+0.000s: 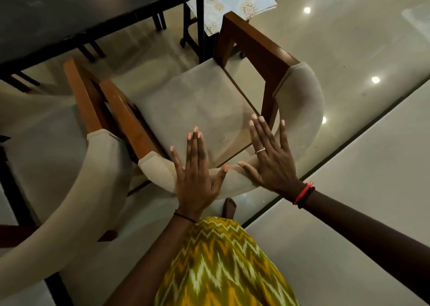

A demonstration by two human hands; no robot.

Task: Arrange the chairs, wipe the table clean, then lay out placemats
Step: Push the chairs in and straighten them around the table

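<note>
A wooden armchair with a beige cushioned seat [193, 105] and a curved padded back stands just below me, facing the dark table [69, 15] at the upper left. My left hand [197, 173] and my right hand [270, 159] hover flat over the chair's curved backrest [300, 101], fingers spread, holding nothing. Whether the palms touch the backrest I cannot tell. A stack of floral placemats [235, 1] lies on a seat beyond the table's corner.
A second armchair [76, 180] with the same beige padding stands close on the left, its wooden arm nearly touching the first chair's. Glossy pale floor [360, 49] spreads to the right with dark inlay lines. My bare foot [229, 208] stands behind the chair.
</note>
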